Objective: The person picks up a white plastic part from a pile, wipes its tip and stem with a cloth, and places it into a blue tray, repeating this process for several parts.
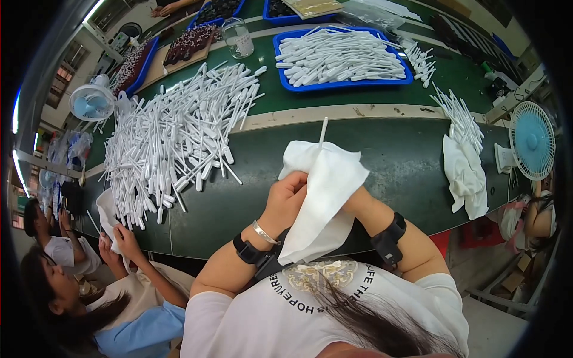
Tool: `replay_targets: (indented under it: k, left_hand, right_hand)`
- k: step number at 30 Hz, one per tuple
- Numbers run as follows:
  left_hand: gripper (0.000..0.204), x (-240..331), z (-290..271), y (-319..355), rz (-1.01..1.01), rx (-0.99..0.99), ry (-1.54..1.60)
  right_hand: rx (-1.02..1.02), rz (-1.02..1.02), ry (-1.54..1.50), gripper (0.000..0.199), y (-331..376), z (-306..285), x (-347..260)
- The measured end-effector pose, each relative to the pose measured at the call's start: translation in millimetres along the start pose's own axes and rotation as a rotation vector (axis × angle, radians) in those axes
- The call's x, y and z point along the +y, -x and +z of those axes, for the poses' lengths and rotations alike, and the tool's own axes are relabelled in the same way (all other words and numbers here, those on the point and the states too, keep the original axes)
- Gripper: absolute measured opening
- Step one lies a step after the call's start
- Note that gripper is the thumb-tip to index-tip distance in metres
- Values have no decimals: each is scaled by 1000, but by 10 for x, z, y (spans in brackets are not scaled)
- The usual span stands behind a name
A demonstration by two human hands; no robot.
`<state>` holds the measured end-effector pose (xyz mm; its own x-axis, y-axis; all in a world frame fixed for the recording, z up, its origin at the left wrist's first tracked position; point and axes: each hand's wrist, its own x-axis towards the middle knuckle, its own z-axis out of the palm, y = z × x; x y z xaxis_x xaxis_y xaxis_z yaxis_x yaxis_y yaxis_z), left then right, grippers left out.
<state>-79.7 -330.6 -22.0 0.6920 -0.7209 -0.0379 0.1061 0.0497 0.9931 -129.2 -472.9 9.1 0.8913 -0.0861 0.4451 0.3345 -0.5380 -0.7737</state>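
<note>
A white cloth hangs in front of my chest, above the near edge of the green table. My left hand is closed on its left side, fingers curled into the folds. Out of the cloth's top sticks the thin end of a white plastic piece; the rest of that piece is wrapped and hidden. My right hand is at the right side, behind the cloth, which covers its fingers. To the left lies a large heap of similar white pieces, each with a thin stem and a thicker end.
A blue tray full of white pieces stands at the back. On the right are a small bundle of pieces, a crumpled white cloth and a fan. A clear bottle stands behind the heap. At left, a co-worker holds another cloth.
</note>
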Motion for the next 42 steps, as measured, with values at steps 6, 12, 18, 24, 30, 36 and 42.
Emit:
replay_targets:
  k: [6, 12, 18, 24, 30, 36, 42]
  left_hand:
    - [14, 168, -12, 50, 318, -31, -497]
    - [16, 196, -21, 39, 338, -67, -620]
    - [20, 151, -21, 65, 129, -15, -412]
    - [17, 246, -33, 52, 518, 80, -703]
    - [20, 311, -65, 57, 622, 172, -745]
    - [21, 262, -103, 25, 603, 184, -777]
    - [12, 268, -156, 57, 171, 14, -479]
  right_hand:
    - [-254, 145, -131, 19, 0, -23, 94]
    - [-174, -93, 74, 19, -62, -254, 7]
    - [384, 639, -936, 22, 103, -234, 124]
    - [-321, -94, 183, 28, -70, -171, -32]
    - [-68, 36, 122, 32, 82, -352, 148]
    - [359, 468, -1165, 39, 277, -100, 295]
    - [243, 631, -902, 42, 332, -194, 409]
